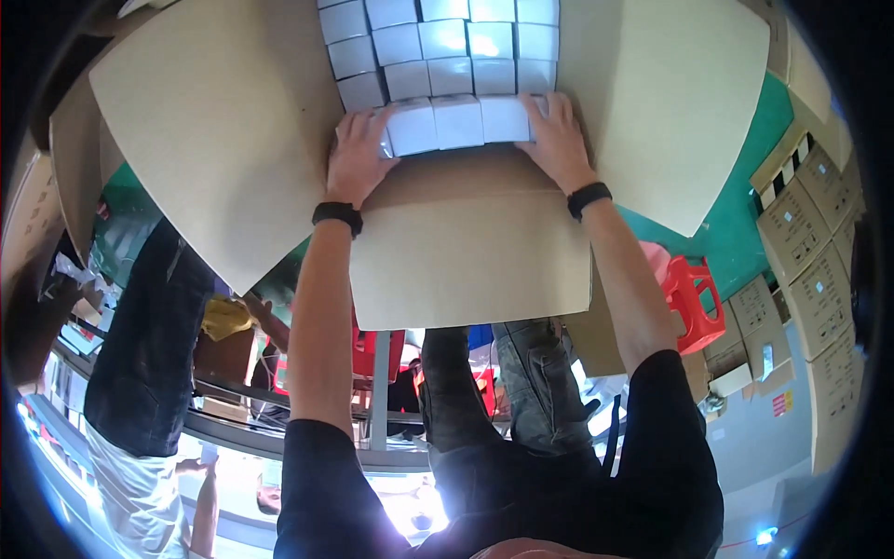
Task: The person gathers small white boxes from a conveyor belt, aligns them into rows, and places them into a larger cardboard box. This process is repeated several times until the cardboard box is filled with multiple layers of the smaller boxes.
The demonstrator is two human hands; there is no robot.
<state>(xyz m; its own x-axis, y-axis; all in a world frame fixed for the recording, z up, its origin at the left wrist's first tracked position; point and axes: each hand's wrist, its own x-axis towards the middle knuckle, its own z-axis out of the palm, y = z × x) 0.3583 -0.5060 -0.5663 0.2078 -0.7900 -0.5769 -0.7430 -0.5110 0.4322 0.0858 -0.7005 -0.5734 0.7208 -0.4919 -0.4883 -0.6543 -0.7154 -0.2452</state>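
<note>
A large open cardboard carton stands before me with its flaps folded outward. Inside it, small white boxes lie packed in rows. Along the near side runs a row of white boxes, squeezed between my two hands. My left hand presses on the left end, its fingers over the edge of the end box. My right hand grips the right end the same way, thumb on the near face. Whether this row rests on boxes beneath it is hidden. A black band circles each wrist.
Stacked cardboard cartons line the right side. A red plastic stool stands on the green floor to the right. At the left, another person in a white shirt and dark trousers is nearby.
</note>
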